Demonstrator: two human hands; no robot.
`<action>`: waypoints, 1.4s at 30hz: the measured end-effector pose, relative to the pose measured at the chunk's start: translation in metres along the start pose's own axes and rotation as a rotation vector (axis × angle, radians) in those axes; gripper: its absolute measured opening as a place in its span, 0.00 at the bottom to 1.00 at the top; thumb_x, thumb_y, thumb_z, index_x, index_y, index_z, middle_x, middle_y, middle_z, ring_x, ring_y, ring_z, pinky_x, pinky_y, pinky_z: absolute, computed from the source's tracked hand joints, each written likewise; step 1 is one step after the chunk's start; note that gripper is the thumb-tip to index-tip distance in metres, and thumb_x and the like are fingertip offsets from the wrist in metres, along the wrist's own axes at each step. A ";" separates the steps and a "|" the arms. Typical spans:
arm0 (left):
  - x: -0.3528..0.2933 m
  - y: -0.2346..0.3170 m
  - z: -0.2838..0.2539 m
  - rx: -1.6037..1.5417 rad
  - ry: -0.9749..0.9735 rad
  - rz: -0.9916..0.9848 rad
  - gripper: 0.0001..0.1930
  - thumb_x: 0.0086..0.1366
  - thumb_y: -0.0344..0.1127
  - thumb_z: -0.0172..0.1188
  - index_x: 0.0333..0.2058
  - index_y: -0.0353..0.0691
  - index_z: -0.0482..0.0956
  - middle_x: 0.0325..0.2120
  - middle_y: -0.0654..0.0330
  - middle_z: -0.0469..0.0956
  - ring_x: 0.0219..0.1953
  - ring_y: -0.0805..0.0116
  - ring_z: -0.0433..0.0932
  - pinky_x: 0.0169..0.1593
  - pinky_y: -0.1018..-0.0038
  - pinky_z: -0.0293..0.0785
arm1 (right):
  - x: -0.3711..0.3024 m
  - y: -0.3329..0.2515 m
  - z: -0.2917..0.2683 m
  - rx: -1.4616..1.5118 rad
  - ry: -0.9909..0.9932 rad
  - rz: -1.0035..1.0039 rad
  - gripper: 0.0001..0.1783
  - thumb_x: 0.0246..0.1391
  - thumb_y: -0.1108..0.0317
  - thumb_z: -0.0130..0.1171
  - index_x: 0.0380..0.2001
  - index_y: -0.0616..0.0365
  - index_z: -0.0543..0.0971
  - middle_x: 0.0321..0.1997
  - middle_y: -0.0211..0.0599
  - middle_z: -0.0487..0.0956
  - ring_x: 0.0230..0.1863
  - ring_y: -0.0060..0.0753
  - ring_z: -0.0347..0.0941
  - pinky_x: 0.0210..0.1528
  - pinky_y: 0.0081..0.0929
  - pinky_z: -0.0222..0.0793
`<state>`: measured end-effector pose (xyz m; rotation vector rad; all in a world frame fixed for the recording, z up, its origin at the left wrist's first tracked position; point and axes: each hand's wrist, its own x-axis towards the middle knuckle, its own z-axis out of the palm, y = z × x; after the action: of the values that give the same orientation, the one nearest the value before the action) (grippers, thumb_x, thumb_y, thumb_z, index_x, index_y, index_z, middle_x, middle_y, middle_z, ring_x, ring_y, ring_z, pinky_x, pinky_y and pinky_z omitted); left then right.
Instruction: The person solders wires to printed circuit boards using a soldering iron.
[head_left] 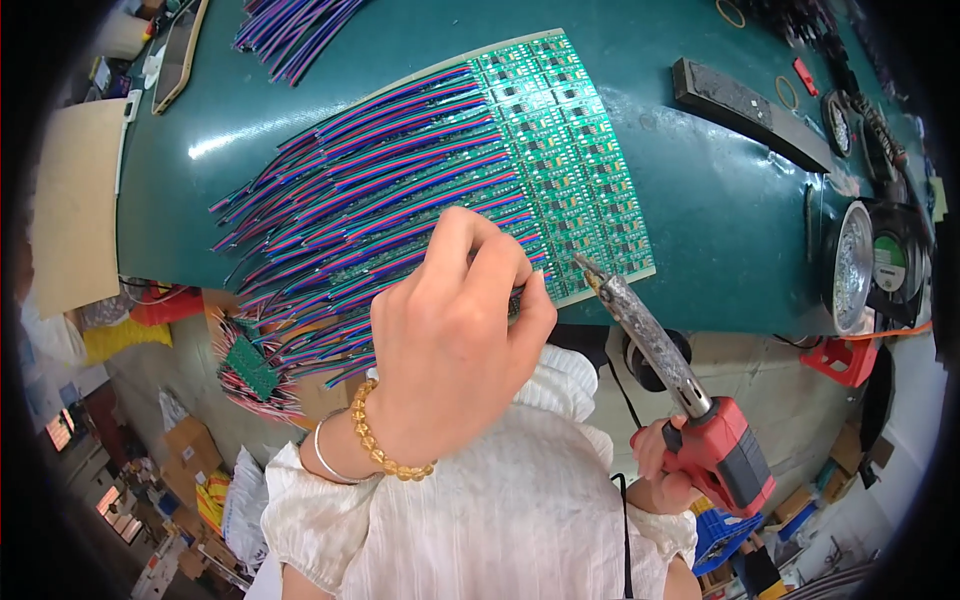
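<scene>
Circuit board panel: a green sheet of repeated boards [585,160] lies at a slant on the teal counter [690,245], from the upper middle to the centre of the frame.
Wires: rows of thin multicoloured wires [400,190] run from the panel's middle toward the left of the frame, covering its left part.
Left hand: the left hand [462,315], back upward, is bent over the lower wire rows at the centre; its grip has thumb and fingers drawn close, but cannot tell whether a wire is pinched, since the fingertips are largely hidden.
Right hand: at the lower right, the right hand [665,470] has its grip closed around the red-and-black handle of a soldering gun [655,335].
Iron tip: points to the upper left, near the panel's lower right corner; contact is unclear.
Upper right: a dark rectangular bar [750,115].
Right edge: a round metal dish [851,265].
Upper left: another wire bundle [295,35].
</scene>
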<state>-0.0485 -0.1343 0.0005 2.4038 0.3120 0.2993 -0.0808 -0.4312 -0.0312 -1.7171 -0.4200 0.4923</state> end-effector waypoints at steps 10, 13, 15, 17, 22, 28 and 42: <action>0.000 0.007 -0.031 0.295 0.119 0.123 0.12 0.52 0.34 0.68 0.27 0.37 0.73 0.31 0.56 0.71 0.33 0.56 0.75 0.31 0.67 0.73 | 0.016 0.002 0.032 0.331 0.251 -0.100 0.43 0.53 0.39 0.60 0.55 0.68 0.65 0.11 0.26 0.64 0.10 0.21 0.59 0.16 0.21 0.57; 0.039 -0.020 -0.065 0.393 0.172 0.127 0.12 0.56 0.37 0.66 0.31 0.36 0.75 0.32 0.54 0.72 0.38 0.53 0.73 0.40 0.63 0.72 | 0.012 0.021 0.026 0.375 0.414 -0.145 0.42 0.54 0.40 0.59 0.55 0.70 0.65 0.11 0.26 0.64 0.10 0.21 0.59 0.15 0.21 0.56; 0.078 -0.063 -0.081 0.512 0.212 0.139 0.10 0.58 0.36 0.64 0.32 0.36 0.77 0.34 0.52 0.74 0.38 0.53 0.73 0.42 0.62 0.72 | 0.019 0.026 0.019 0.411 0.362 -0.193 0.41 0.56 0.42 0.59 0.55 0.72 0.64 0.11 0.27 0.64 0.10 0.21 0.59 0.14 0.21 0.57; 0.112 -0.102 -0.088 0.475 0.189 0.140 0.08 0.59 0.35 0.63 0.33 0.37 0.77 0.34 0.52 0.75 0.40 0.52 0.73 0.44 0.61 0.72 | 0.020 0.035 0.018 0.412 0.361 -0.195 0.41 0.57 0.44 0.59 0.56 0.72 0.63 0.12 0.26 0.64 0.11 0.19 0.59 0.16 0.20 0.58; 0.148 -0.128 -0.073 0.418 0.163 0.057 0.06 0.58 0.30 0.61 0.34 0.36 0.77 0.30 0.53 0.78 0.39 0.53 0.75 0.44 0.62 0.72 | 0.023 0.047 0.013 0.256 0.347 -0.297 0.40 0.58 0.47 0.59 0.58 0.73 0.62 0.14 0.27 0.66 0.13 0.19 0.59 0.19 0.20 0.60; 0.145 -0.126 -0.077 0.323 0.117 -0.012 0.05 0.58 0.26 0.59 0.34 0.35 0.77 0.32 0.51 0.78 0.40 0.50 0.77 0.43 0.58 0.73 | 0.024 0.052 0.006 -0.044 0.597 -0.280 0.29 0.60 0.53 0.57 0.49 0.73 0.67 0.16 0.29 0.66 0.16 0.21 0.62 0.22 0.22 0.61; 0.016 -0.008 -0.082 -0.150 0.100 0.177 0.05 0.57 0.18 0.59 0.32 0.32 0.76 0.26 0.52 0.74 0.26 0.54 0.75 0.30 0.69 0.71 | 0.046 -0.041 0.018 -0.160 0.997 -0.389 0.25 0.53 0.63 0.63 0.48 0.72 0.73 0.27 0.38 0.70 0.27 0.29 0.65 0.32 0.26 0.65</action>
<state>-0.0584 -0.0737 0.0574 2.2762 0.1160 0.5061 -0.0524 -0.3837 0.0011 -1.7471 -0.0489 -0.6893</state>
